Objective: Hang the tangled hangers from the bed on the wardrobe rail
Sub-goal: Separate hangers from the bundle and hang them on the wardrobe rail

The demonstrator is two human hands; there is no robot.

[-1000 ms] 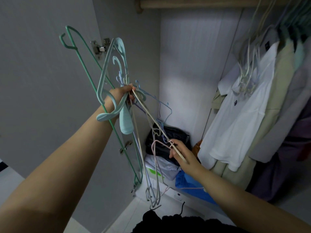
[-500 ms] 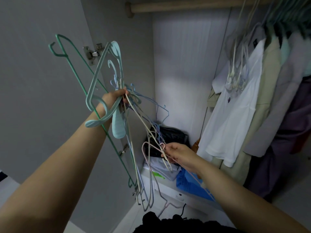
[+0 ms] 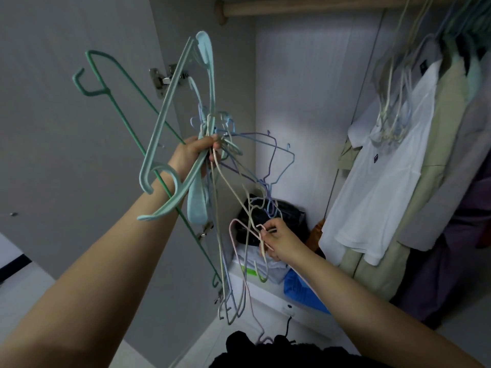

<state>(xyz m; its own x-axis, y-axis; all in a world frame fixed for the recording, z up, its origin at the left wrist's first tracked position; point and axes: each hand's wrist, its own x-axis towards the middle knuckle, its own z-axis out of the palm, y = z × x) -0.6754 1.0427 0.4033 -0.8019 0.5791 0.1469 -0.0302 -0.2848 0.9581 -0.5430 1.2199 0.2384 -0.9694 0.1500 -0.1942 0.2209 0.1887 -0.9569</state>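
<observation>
My left hand point(image 3: 195, 155) grips a tangled bundle of hangers point(image 3: 212, 181) held up in front of the open wardrobe. The bundle has a dark green wire hanger point(image 3: 119, 112), a pale teal plastic hanger point(image 3: 170, 115), and several thin blue, cream and pink ones dangling down. Lower and to the right, my right hand point(image 3: 279, 241) pinches a thin cream hanger point(image 3: 233, 192) near its lower end, next to a pink hanger point(image 3: 233, 232). The wooden wardrobe rail point(image 3: 305, 7) runs across the top, above both hands.
Clothes point(image 3: 385, 160) and several bare hangers point(image 3: 393, 107) hang from the rail's right half. On the wardrobe floor lie a black bag point(image 3: 289, 211), folded white items and a blue bag point(image 3: 300, 290). The open door point(image 3: 66, 155) with its hinge point(image 3: 164, 79) stands at left.
The view has shifted so the rail sits lower in frame. My right hand has slid down along the cream hanger, and the bundle has spread, with blue hangers swinging out to the right.
</observation>
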